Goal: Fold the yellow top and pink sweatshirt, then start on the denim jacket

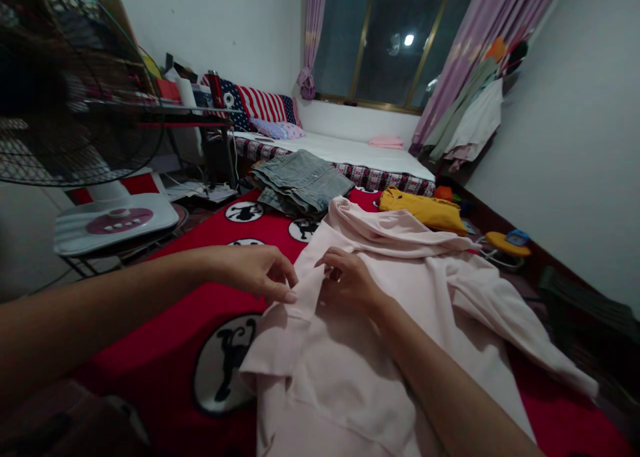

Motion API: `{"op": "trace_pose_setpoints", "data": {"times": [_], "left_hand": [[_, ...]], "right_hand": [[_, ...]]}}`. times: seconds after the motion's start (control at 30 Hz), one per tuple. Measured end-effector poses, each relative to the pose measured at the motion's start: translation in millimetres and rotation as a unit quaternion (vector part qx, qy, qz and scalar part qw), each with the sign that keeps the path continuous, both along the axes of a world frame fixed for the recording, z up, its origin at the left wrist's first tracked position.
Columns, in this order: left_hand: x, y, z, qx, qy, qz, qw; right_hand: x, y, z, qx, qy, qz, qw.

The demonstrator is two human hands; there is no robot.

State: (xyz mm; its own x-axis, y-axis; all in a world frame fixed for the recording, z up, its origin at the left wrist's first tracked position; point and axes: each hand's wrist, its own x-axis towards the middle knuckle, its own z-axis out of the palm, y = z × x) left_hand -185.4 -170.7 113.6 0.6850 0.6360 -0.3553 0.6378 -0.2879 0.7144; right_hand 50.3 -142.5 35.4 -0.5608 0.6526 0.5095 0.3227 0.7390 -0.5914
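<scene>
**Pale pink top (425, 297) spread across the lower middle, both hands on it**

So up close, the right forearm (440, 383) cuts over the top from the lower right and hides a chunk of it. The right hand (350, 280) has its fingers curled against the cloth near the middle; can't tell if they're gripping. The left hand (265, 273) comes in from the left, fingertips touching a folded edge, and I can't tell if that's a pinch either. One sleeve (525, 333) trails off toward the lower right. Underneath is a red blanket (170, 370) with round monkey patches.

Just past the top: folded denim (305, 177) at centre, and a folded yellow garment (423, 210) to its right. A fan (75, 77) fills the upper left, blocking part of a cluttered desk (215, 109).

Way back there's a white-sheeted bed (330, 147) with a striped cushion (265, 107), clothes hanging (475, 120) upper right, and a dark window (395, 43) between purple curtains (465, 77).
</scene>
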Motion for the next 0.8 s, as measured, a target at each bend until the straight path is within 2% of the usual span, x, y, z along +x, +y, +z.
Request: {"op": "trace_pose_setpoints", "data": {"times": [0.07,0.13,0.2,0.27,0.33,0.4,0.47,0.53,0.57,0.6,0.67,0.73,0.8], "left_hand": [[1,0,10.0,-0.075,-0.063,0.023,0.995],[5,1,20.5,-0.113,-0.102,0.037,0.988],[13,4,26.7,-0.099,-0.12,0.047,0.987],[26,13,24.7,-0.038,-0.134,0.063,0.988],[43,27,14.1,0.058,-0.152,0.084,0.983],[64,47,-3.0,0.181,-0.161,0.115,0.963],[84,69,-24.0,0.309,-0.151,0.144,0.928],[100,89,-46.8,0.394,-0.13,0.164,0.895],[106,98,-58.5,0.415,-0.12,0.178,0.884],[111,104,-70.2,0.423,-0.112,0.194,0.878],[118,112,-92.0,0.423,-0.106,0.222,0.872],[122,112,-108.8,0.424,-0.102,0.229,0.87],[126,108,-118.2,0.426,-0.088,0.227,0.871]], "right_hand": [[5,0,13,-0.05,0.118,0.003,0.992],[14,-1,29,-0.119,0.199,0.012,0.973],[26,-3,46,-0.211,0.185,0.044,0.959],[37,-6,58,-0.317,0.087,0.091,0.94],[45,-8,65,-0.406,-0.03,0.132,0.904],[49,-8,64,-0.458,-0.116,0.155,0.867],[49,-5,57,-0.472,-0.164,0.155,0.852],[49,2,44,-0.464,-0.153,0.126,0.863],[50,7,37,-0.449,-0.12,0.092,0.881],[53,14,29,-0.421,-0.073,0.039,0.903],[62,28,11,-0.321,0.024,-0.113,0.94],[75,41,-4,-0.185,0.08,-0.272,0.941],[85,51,-13,-0.064,0.077,-0.383,0.918]]}}
